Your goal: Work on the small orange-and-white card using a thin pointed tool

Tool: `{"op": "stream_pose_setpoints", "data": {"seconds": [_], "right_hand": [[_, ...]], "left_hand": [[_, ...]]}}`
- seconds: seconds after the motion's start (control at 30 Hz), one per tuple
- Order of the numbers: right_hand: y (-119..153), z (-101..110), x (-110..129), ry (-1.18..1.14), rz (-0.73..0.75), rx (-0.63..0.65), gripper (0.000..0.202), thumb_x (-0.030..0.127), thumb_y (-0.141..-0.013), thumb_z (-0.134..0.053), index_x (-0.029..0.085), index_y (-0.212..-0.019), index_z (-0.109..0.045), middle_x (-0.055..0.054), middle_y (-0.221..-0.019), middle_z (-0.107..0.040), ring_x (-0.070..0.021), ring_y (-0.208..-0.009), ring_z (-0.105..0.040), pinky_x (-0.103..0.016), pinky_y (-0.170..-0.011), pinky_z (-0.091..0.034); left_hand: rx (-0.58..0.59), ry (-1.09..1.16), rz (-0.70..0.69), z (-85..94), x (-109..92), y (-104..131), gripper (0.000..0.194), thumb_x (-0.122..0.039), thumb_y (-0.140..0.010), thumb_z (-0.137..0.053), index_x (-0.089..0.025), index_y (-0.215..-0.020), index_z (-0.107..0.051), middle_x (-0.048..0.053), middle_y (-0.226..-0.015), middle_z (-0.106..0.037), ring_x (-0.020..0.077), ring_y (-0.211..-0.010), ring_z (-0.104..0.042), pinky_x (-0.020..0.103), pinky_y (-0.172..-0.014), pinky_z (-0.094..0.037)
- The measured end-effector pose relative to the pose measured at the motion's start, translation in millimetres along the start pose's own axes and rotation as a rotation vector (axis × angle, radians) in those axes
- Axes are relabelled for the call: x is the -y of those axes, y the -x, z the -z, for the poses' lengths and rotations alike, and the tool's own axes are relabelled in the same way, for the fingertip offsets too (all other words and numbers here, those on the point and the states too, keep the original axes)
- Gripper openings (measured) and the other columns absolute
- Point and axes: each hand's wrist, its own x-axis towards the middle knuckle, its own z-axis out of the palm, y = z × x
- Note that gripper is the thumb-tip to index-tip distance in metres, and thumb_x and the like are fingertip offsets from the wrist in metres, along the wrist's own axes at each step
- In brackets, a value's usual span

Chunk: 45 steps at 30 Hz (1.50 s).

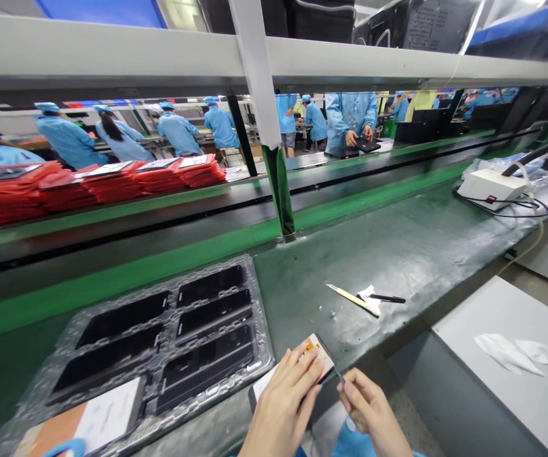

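Note:
A flat, phone-sized panel [324, 359] with a pale face, a dark edge and a small orange tab is at the front edge of the bench. My left hand [289, 393] lies across it with fingers close together, gripping it and covering much of its surface. At the panel's right corner, my right hand [366, 406] pinches a thin dark tool [338, 373], whose tip touches or nearly touches the edge. The fingers hide the tool's other end. To the left, a clear plastic tray [263, 330] holds several black phone screens [214, 314].
A knife with a pale handle [352, 298], a crumpled white tissue [369, 297] and a black pen-like tool [390, 298] lie ahead. A green post [280, 190] rises from the bench. A white box [490, 189] with cables stands far right. Red stacks [159, 181] and co-workers are beyond.

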Motion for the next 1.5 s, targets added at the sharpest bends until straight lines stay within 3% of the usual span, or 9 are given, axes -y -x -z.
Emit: {"op": "stream_pose_setpoints", "data": {"seconds": [0.23, 0.43, 0.53, 0.67, 0.83, 1.0, 1.13, 1.27, 1.5], "right_hand": [[-1, 4, -1, 0.056, 0.012, 0.001, 0.058, 0.078, -0.075, -0.058, 0.020, -0.074, -0.056, 0.014, -0.047, -0.020, -0.0052, -0.042, -0.013, -0.020, -0.040, -0.011], [0, 6, 5, 0.087, 0.008, -0.010, 0.056, 0.074, -0.072, -0.065, 0.020, -0.075, -0.053, 0.011, -0.052, -0.037, -0.0039, -0.041, -0.017, -0.020, -0.039, -0.011], [-2, 9, 4, 0.117, 0.044, 0.006, 0.059, 0.077, -0.074, -0.060, 0.018, -0.075, -0.059, 0.013, -0.045, -0.029, -0.0049, -0.040, -0.018, -0.021, -0.040, -0.013], [-8, 13, -10, 0.096, 0.063, 0.019, 0.060, 0.081, -0.073, -0.056, 0.021, -0.071, -0.052, 0.015, -0.041, -0.020, -0.0046, -0.037, -0.014, -0.021, -0.038, -0.011], [-5, 20, -15, 0.145, 0.085, -0.017, 0.059, 0.080, -0.068, -0.062, 0.023, -0.069, -0.045, 0.011, -0.044, -0.038, -0.0042, -0.036, -0.019, -0.021, -0.037, -0.012], [10, 19, -1, 0.192, 0.010, -0.067, 0.060, 0.080, -0.068, -0.061, 0.021, -0.070, -0.052, 0.009, -0.054, -0.039, -0.0047, -0.041, -0.021, -0.022, -0.041, -0.015], [15, 17, 1, 0.238, 0.042, -0.071, 0.062, 0.080, -0.074, -0.055, 0.019, -0.074, -0.058, 0.010, -0.050, -0.031, -0.0077, -0.045, -0.024, -0.024, -0.045, -0.019], [13, 15, 2, 0.217, 0.070, -0.048, 0.059, 0.080, -0.076, -0.053, 0.021, -0.072, -0.053, 0.012, -0.049, -0.023, -0.0080, -0.045, -0.019, -0.025, -0.045, -0.017], [13, 17, 13, 0.204, -0.063, -0.032, 0.062, 0.081, -0.068, -0.060, 0.020, -0.072, -0.053, 0.009, -0.051, -0.043, -0.0047, -0.039, -0.022, -0.023, -0.040, -0.014]], "left_hand": [[0.008, -0.010, -0.005, -1.3, 1, 0, 0.034, -0.020, -0.097, -0.050, -0.022, -0.130, -0.059, 0.007, -0.128, -0.068, 0.0223, -0.123, -0.061, 0.039, -0.102, -0.051], [0.000, -0.013, -0.019, -1.6, 3, 2, 0.035, -0.021, -0.097, -0.050, -0.023, -0.131, -0.058, 0.007, -0.129, -0.068, 0.0222, -0.123, -0.061, 0.038, -0.103, -0.050], [-0.020, -0.020, -0.048, -4.4, 6, 4, 0.038, -0.022, -0.097, -0.051, -0.024, -0.135, -0.056, 0.006, -0.129, -0.067, 0.0220, -0.121, -0.062, 0.036, -0.104, -0.049], [-0.043, -0.017, -0.109, -9.4, 12, 6, 0.040, -0.021, -0.097, -0.051, -0.024, -0.137, -0.054, 0.007, -0.129, -0.068, 0.0212, -0.122, -0.061, 0.034, -0.105, -0.047], [0.032, -0.021, -0.171, -13.2, 15, 8, 0.040, -0.019, -0.098, -0.048, -0.022, -0.138, -0.051, 0.009, -0.134, -0.064, 0.0228, -0.129, -0.055, 0.040, -0.108, -0.044], [0.112, 0.011, -0.078, -26.3, 5, 12, 0.039, -0.008, -0.095, -0.041, -0.022, -0.129, -0.056, 0.010, -0.148, -0.050, 0.0255, -0.140, -0.040, 0.049, -0.109, -0.043], [0.037, 0.024, -0.008, -34.4, -3, 12, 0.045, -0.005, -0.095, -0.036, -0.017, -0.137, -0.049, 0.011, -0.142, -0.057, 0.0232, -0.139, -0.043, 0.050, -0.113, -0.038], [0.011, 0.036, -0.052, -27.3, -6, 5, 0.046, -0.010, -0.098, -0.040, -0.016, -0.144, -0.042, 0.011, -0.139, -0.059, 0.0221, -0.136, -0.046, 0.046, -0.114, -0.039], [-0.021, 0.037, -0.039, -23.6, -7, 3, 0.046, -0.015, -0.102, -0.038, -0.019, -0.147, -0.039, 0.011, -0.138, -0.060, 0.0224, -0.135, -0.048, 0.046, -0.113, -0.040]]}}
